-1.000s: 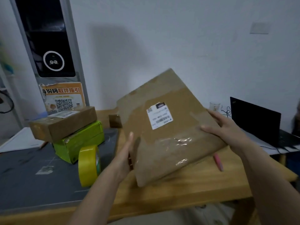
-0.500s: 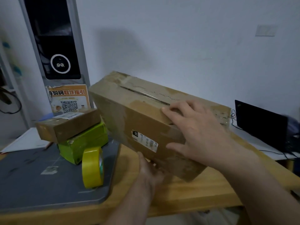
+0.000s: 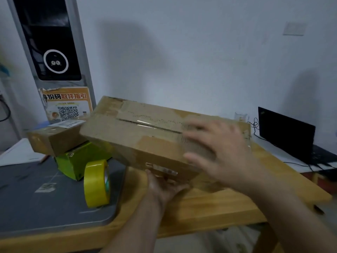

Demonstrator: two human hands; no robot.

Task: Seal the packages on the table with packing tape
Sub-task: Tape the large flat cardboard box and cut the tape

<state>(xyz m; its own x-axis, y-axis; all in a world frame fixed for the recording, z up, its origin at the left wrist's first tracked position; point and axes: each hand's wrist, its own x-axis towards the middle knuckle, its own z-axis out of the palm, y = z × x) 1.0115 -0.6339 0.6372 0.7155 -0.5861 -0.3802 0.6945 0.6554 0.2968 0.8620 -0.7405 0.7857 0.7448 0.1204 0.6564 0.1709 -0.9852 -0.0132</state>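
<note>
Brown box [image 3: 138, 136], yellow tape roll [image 3: 96, 183], green box [image 3: 73, 161].

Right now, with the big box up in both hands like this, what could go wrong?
1. The box is tilted, propped from below by the left hand; the right hand lies flat on top, so it could slip.
2. Its low end hangs near the tape standing on edge, which could get knocked over.
</note>
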